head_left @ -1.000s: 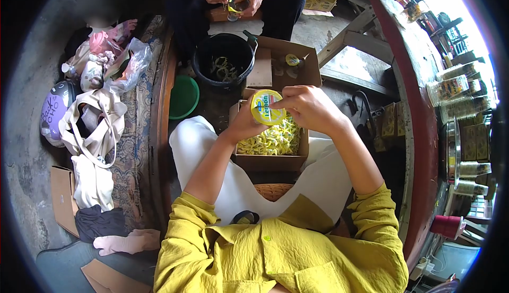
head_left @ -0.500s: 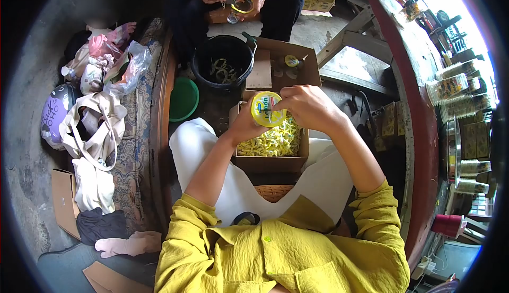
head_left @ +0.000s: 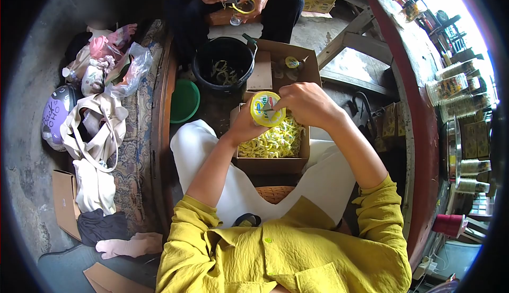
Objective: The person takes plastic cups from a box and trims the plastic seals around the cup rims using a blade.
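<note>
A round cup with a yellow-rimmed printed lid (head_left: pixel 261 114) faces up in front of me. My left hand (head_left: pixel 243 121) wraps around its left side. Over the lid's right side, my right hand (head_left: pixel 305 102) has its fingers bent together, their tips at the printed top. A small dark sliver shows by those tips, too small to name. Below both hands stands a cardboard box (head_left: pixel 270 166) filled with yellow and white strips (head_left: pixel 270 143).
Opposite me a person's hands (head_left: pixel 258 0) hold a yellow ring (head_left: pixel 244 5) and a dark-handled tool. Between us stand a black bucket (head_left: pixel 197 69) with ring scraps, a green basin (head_left: pixel 185 102) and another carton (head_left: pixel 313 65). A red-edged table (head_left: pixel 424 134) runs along the right.
The cup's lid has turned slightly in my hands, and my right hand has risen a little. Across from me, the person's yellow ring has tilted slightly.
</note>
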The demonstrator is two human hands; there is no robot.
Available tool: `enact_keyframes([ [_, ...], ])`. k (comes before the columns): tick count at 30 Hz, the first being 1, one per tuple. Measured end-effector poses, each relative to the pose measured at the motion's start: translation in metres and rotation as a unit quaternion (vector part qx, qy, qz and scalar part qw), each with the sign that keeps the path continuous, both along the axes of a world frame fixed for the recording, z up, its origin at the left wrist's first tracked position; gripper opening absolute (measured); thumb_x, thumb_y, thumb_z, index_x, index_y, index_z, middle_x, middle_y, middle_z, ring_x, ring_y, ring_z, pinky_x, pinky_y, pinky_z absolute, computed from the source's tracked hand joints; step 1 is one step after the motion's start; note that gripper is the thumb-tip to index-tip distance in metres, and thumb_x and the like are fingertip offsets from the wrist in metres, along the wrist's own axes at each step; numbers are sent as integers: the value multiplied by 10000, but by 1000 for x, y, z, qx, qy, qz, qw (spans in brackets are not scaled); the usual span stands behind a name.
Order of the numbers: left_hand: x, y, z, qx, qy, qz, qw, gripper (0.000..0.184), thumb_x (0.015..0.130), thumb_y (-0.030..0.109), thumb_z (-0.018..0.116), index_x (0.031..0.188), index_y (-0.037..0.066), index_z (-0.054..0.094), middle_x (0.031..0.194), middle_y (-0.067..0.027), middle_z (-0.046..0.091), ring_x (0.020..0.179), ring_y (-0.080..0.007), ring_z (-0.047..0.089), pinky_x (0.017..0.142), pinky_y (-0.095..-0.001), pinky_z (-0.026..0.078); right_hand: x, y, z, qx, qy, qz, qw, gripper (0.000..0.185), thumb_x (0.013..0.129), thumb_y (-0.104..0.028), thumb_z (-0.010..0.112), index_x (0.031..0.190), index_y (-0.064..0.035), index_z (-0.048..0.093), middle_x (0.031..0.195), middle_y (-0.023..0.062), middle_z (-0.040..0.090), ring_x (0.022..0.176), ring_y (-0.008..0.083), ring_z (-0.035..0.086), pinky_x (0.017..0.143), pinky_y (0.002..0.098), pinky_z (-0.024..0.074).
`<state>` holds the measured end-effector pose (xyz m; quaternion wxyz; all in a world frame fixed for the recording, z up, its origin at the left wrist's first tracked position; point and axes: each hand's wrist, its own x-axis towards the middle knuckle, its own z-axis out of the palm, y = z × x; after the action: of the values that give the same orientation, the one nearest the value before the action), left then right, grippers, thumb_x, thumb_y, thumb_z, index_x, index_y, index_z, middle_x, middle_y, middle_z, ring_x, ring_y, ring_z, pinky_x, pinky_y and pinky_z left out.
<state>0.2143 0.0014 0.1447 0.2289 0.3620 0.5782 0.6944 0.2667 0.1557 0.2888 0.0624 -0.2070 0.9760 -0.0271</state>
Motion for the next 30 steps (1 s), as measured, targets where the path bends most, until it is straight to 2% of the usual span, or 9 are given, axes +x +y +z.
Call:
enact_keyframes([
  [5, -2, 2, -5, 54, -31, -9, 998, 680, 645, 48, 743, 1212, 42, 368, 1139, -79, 498, 1055, -162, 496, 912, -303, 402, 4, 11, 9, -24, 0, -13, 1000, 381, 598, 14, 588, 913, -179, 681, 785, 49, 582, 751, 241, 593, 630, 344, 479],
  [7, -3, 1, -4, 28, 15, 14, 999, 689, 638, 57, 750, 1215, 45, 372, 1124, -75, 509, 1055, -161, 498, 907, -299, 401, 7, 14, 14, -21, 2, -35, 999, 385, 600, 22, 578, 914, -175, 682, 776, 53, 572, 753, 244, 587, 640, 348, 479],
  [10, -5, -1, -4, 9, 29, 24, 999, 684, 618, 13, 743, 1197, 61, 382, 1119, -50, 499, 1054, -138, 482, 926, -288, 377, 13, 24, 17, -82, 34, -40, 995, 303, 648, 25, 581, 877, -147, 682, 694, 57, 526, 662, 252, 549, 601, 358, 451],
  [14, -7, -3, 1, 19, -17, 24, 999, 686, 610, -24, 730, 1194, 62, 381, 1136, -47, 493, 1068, -131, 469, 941, -285, 363, 28, 40, 13, -184, 53, -110, 975, 366, 634, 72, 603, 929, -132, 676, 676, 60, 522, 585, 210, 525, 556, 307, 449],
  [16, -8, -1, -2, 36, -21, 44, 998, 657, 608, -5, 724, 1179, 51, 404, 1090, -53, 519, 1036, -133, 490, 922, -280, 371, 36, 48, -11, -297, 72, -147, 941, 393, 662, 111, 592, 996, -88, 651, 698, 55, 547, 570, 120, 517, 550, 236, 444],
  [18, -10, 0, -1, 44, -22, 57, 997, 643, 607, -2, 717, 1171, 47, 412, 1069, -54, 527, 1018, -134, 500, 911, -275, 375, 50, 46, -48, -414, 87, -237, 874, 411, 681, 94, 609, 1044, -97, 630, 693, 14, 545, 595, 73, 504, 551, 215, 437],
  [22, -19, 1, -9, 42, -14, 89, 995, 641, 610, -24, 705, 1167, 49, 397, 1075, -49, 510, 1010, -134, 496, 900, -271, 385, 76, 48, -151, -479, 120, -332, 803, 440, 685, 84, 619, 1078, -113, 611, 702, 0, 539, 595, 58, 492, 544, 196, 426],
  [24, -26, 2, -23, 43, -20, 115, 992, 637, 614, -31, 702, 1163, 51, 390, 1078, -51, 502, 1008, -133, 494, 893, -272, 393, 89, 36, -177, -497, 103, -380, 773, 413, 702, 69, 618, 1080, -98, 607, 726, 3, 546, 618, 54, 496, 563, 185, 427],
  [30, -53, 2, -52, 39, -36, 208, 977, 621, 616, -63, 691, 1145, 57, 389, 1075, -60, 501, 1016, -137, 498, 883, -277, 412, 96, 32, -193, -480, 93, -405, 773, 380, 703, 62, 624, 1057, -77, 610, 722, 40, 559, 602, 79, 528, 552, 199, 452],
])
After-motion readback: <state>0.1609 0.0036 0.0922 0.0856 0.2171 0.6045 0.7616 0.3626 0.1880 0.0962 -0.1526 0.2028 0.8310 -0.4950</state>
